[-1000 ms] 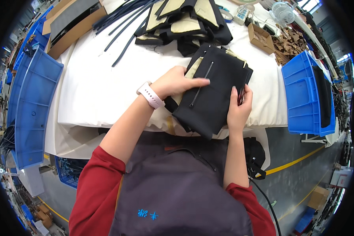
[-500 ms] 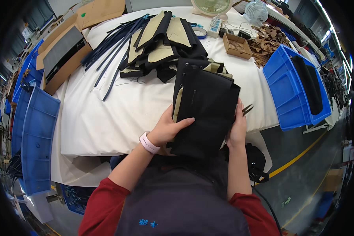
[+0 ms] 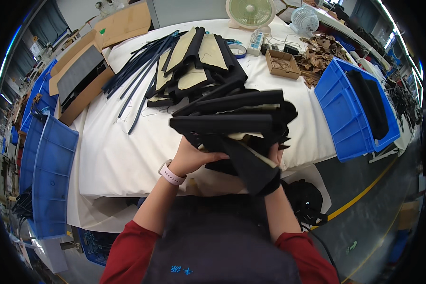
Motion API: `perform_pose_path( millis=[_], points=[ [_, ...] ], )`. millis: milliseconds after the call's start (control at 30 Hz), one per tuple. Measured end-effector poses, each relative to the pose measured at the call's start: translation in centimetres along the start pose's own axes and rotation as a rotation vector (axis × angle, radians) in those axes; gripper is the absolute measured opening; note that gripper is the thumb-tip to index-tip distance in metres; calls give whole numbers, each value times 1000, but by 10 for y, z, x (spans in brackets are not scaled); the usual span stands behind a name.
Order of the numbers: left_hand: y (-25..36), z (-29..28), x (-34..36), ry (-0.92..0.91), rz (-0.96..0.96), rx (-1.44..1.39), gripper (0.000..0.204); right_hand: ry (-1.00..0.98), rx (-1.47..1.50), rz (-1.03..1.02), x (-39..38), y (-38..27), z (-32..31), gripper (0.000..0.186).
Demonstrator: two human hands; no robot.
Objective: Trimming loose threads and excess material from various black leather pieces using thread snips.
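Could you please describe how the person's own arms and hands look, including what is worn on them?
The left sleeve and right sleeve are plain dark red, leaving the forearms bare. The left hand is ungloved, with a pale pink perforated watch strap at its wrist. The right hand is mostly hidden.

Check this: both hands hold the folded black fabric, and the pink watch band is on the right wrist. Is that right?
Not quite: the head view shows the pink watch band on the wrist of the left hand. That hand and the right hand do hold the folded black fabric.
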State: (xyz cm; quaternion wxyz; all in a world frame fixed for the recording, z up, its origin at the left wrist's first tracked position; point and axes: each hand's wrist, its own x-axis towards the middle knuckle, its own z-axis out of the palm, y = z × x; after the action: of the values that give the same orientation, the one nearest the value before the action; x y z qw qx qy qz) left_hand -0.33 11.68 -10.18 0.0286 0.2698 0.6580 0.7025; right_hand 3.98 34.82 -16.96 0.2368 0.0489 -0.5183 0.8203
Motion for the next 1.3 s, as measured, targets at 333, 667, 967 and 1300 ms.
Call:
perform_pose_path(
  millis=[333,667,967,1300],
  points=[
    [58,60,74,117,-7,-99,34,655,-390,-522,12,-112,-8,49],
    [-84,243,159,-6,-392,384,124,366,-1380,-525,14,-125,-62,30],
    [-34,24,166,424,552,973,56,365,-1571,-111,27,-70,-110,51],
    [-44,-145,161,-143,-354,1202,111,500,-1248,-341,21,-57,-117,33]
  ],
)
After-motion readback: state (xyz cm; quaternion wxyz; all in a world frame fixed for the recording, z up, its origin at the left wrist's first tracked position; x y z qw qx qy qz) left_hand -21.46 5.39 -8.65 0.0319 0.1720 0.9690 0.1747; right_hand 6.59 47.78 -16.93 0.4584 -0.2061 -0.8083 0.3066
